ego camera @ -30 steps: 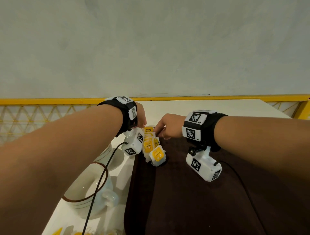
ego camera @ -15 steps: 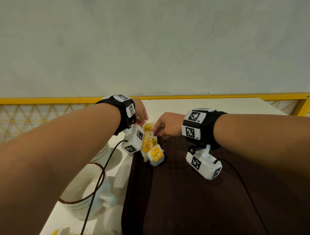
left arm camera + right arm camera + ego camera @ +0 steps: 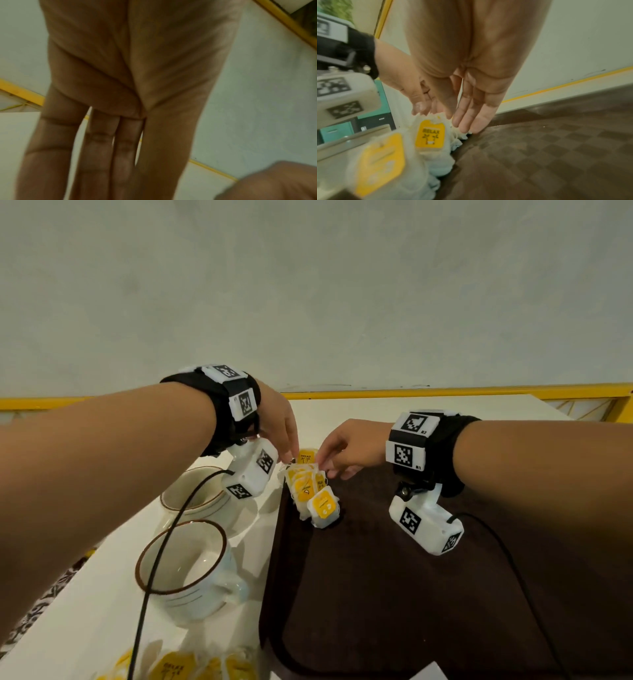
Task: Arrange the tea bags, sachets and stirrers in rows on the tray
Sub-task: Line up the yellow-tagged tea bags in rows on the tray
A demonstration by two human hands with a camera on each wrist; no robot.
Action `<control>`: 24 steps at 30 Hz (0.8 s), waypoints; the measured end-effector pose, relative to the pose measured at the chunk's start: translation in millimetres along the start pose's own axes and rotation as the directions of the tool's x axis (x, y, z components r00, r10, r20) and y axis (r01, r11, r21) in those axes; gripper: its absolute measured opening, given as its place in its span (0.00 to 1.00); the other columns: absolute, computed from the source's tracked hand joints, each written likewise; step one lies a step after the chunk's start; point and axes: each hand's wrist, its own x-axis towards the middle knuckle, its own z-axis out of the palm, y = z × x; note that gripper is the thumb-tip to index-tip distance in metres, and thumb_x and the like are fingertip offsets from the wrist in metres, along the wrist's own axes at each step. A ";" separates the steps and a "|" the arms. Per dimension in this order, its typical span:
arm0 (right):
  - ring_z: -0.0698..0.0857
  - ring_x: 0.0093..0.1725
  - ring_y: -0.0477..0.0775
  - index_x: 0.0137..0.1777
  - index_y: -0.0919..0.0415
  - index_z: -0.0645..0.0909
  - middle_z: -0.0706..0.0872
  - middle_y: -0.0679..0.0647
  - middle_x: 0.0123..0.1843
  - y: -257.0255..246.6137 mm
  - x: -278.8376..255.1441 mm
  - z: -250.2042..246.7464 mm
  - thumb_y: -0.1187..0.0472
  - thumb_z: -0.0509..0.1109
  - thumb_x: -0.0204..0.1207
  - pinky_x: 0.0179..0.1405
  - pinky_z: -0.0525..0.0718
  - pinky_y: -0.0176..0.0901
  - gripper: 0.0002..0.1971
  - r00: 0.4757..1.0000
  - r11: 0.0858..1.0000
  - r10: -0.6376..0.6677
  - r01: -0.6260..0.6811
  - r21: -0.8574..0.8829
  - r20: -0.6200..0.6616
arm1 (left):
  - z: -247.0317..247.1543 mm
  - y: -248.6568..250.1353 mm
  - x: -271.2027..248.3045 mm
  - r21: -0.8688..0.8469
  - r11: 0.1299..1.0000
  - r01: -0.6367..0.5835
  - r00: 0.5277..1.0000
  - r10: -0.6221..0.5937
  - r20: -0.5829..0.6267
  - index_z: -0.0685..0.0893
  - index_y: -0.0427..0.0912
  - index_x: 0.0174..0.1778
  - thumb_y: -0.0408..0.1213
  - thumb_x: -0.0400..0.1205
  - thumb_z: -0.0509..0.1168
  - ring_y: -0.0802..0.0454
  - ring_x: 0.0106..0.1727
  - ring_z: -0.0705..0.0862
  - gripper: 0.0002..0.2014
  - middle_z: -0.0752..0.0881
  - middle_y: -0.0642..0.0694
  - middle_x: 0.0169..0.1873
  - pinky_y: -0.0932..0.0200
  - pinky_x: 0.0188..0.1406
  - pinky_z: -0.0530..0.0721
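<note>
A row of white tea bags (image 3: pixel 310 491) with yellow tags stands leaning together at the far left corner of the dark brown tray (image 3: pixel 394 594). My left hand (image 3: pixel 291 458) reaches down from the left, its straight fingers (image 3: pixel 111 162) touching the top of the row's far end. My right hand (image 3: pixel 329 465) comes in from the right, and its straight fingers (image 3: pixel 467 121) rest against the far bags. The right wrist view shows the tea bags (image 3: pixel 430 136) close up, with the left hand (image 3: pixel 419 105) on their tops and the tray (image 3: pixel 539 148) to the right. Neither hand holds anything.
Two white cups with brown rims (image 3: pixel 185 566) (image 3: pixel 195 491) stand on the white table (image 3: pixel 376 409) left of the tray. More loose tea bags (image 3: pixel 174 667) lie at the near left. A white card (image 3: pixel 428 672) sits at the tray's near edge. A yellow rail (image 3: pixel 445 392) runs behind.
Both hands have stayed at the far end of the tea bag row with only small finger shifts. The tea bags keep their place.
</note>
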 end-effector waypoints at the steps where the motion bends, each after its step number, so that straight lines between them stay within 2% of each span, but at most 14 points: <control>1: 0.88 0.44 0.46 0.55 0.64 0.84 0.88 0.54 0.46 -0.1 -1.4 1.8 0.69 0.70 0.78 0.47 0.89 0.40 0.08 1.000 1.000 -0.010 0.010 0.023 -0.012 | 1.6 1.2 -2.9 0.018 1.000 -0.004 0.999 0.003 0.054 0.88 0.44 0.55 0.33 0.76 0.73 0.47 0.54 0.87 0.11 0.90 0.48 0.41 0.67 0.27 0.84; 3: 0.88 0.42 0.47 0.52 0.64 0.84 0.88 0.56 0.44 -0.8 -3.9 6.8 0.66 0.73 0.76 0.44 0.90 0.40 0.06 0.999 0.999 -0.013 0.015 0.044 -0.047 | 8.3 2.0 -5.1 0.045 0.999 -0.013 0.995 0.009 0.101 0.87 0.42 0.57 0.32 0.77 0.72 0.48 0.49 0.87 0.12 0.89 0.48 0.41 0.67 0.28 0.85; 6: 0.87 0.39 0.50 0.44 0.62 0.83 0.87 0.60 0.43 -3.0 -6.8 14.2 0.65 0.75 0.75 0.42 0.90 0.41 0.04 0.998 0.999 0.013 -0.010 0.039 -0.069 | 17.4 0.7 1.2 0.068 0.997 -0.029 0.998 0.026 0.056 0.87 0.41 0.53 0.32 0.79 0.70 0.57 0.36 0.86 0.08 0.87 0.51 0.34 0.71 0.24 0.82; 9: 0.85 0.41 0.56 0.41 0.62 0.79 0.85 0.66 0.43 -3.1 -8.5 20.1 0.68 0.75 0.74 0.46 0.89 0.49 0.06 0.993 0.996 0.062 -0.056 0.062 -0.097 | 21.0 -0.3 8.0 0.050 0.998 -0.033 0.999 0.034 -0.021 0.86 0.37 0.54 0.31 0.81 0.68 0.65 0.24 0.84 0.08 0.87 0.48 0.36 0.73 0.19 0.77; 11: 0.84 0.41 0.57 0.41 0.61 0.76 0.85 0.68 0.47 -1.3 -8.7 23.5 0.72 0.74 0.73 0.48 0.89 0.53 0.10 0.990 0.992 0.091 -0.080 0.101 -0.108 | 20.5 0.3 11.3 0.004 1.000 -0.031 0.997 0.031 -0.069 0.85 0.33 0.56 0.28 0.81 0.67 0.65 0.20 0.83 0.09 0.86 0.46 0.35 0.73 0.17 0.77; 13: 0.85 0.40 0.56 0.40 0.60 0.75 0.85 0.68 0.50 0.7 -7.6 25.2 0.74 0.74 0.72 0.47 0.90 0.52 0.11 0.991 0.990 0.091 -0.080 0.116 -0.098 | 19.6 1.7 14.0 -0.009 0.999 -0.036 0.995 0.035 -0.089 0.85 0.31 0.57 0.27 0.82 0.65 0.66 0.18 0.82 0.09 0.84 0.45 0.35 0.73 0.16 0.76; 15: 0.85 0.41 0.57 0.39 0.60 0.76 0.85 0.64 0.47 2.9 -5.9 24.9 0.75 0.74 0.71 0.46 0.90 0.50 0.12 0.994 0.991 0.081 -0.072 0.115 -0.078 | 18.5 2.8 16.8 0.010 0.999 -0.035 0.996 0.035 -0.088 0.85 0.33 0.57 0.29 0.81 0.66 0.65 0.20 0.83 0.10 0.84 0.47 0.34 0.74 0.16 0.76; 17: 0.85 0.42 0.57 0.39 0.60 0.77 0.84 0.60 0.42 4.9 -4.8 23.0 0.76 0.74 0.71 0.46 0.89 0.47 0.12 0.997 0.991 0.071 -0.065 0.116 -0.044 | 17.1 3.7 19.5 0.026 0.999 -0.028 0.996 0.030 -0.085 0.86 0.35 0.57 0.31 0.81 0.68 0.61 0.29 0.84 0.10 0.85 0.49 0.35 0.74 0.17 0.77; 20: 0.84 0.36 0.49 0.39 0.60 0.78 0.84 0.54 0.36 6.4 -3.4 20.1 0.77 0.73 0.71 0.47 0.89 0.45 0.12 0.998 0.995 0.054 -0.057 0.084 0.029 | 16.4 4.3 24.3 -0.004 1.000 -0.023 0.998 0.023 -0.062 0.86 0.40 0.55 0.29 0.81 0.67 0.53 0.41 0.86 0.09 0.86 0.49 0.37 0.74 0.17 0.77; 22: 0.85 0.37 0.48 0.40 0.61 0.79 0.85 0.54 0.37 7.4 -1.4 18.2 0.78 0.71 0.72 0.48 0.89 0.46 0.12 0.998 0.996 0.058 -0.060 0.072 0.023 | 16.4 4.5 25.0 -0.028 0.999 -0.027 0.998 0.026 -0.062 0.86 0.42 0.52 0.28 0.80 0.67 0.49 0.47 0.86 0.08 0.87 0.49 0.36 0.74 0.16 0.76; 24: 0.87 0.40 0.49 0.45 0.64 0.81 0.86 0.55 0.41 7.4 0.5 16.9 0.80 0.68 0.73 0.46 0.89 0.45 0.11 0.998 0.994 0.063 -0.063 0.095 0.002 | 16.0 2.8 24.7 -0.042 0.999 -0.034 0.999 0.032 -0.038 0.86 0.41 0.54 0.28 0.79 0.68 0.49 0.46 0.86 0.09 0.88 0.51 0.33 0.72 0.20 0.79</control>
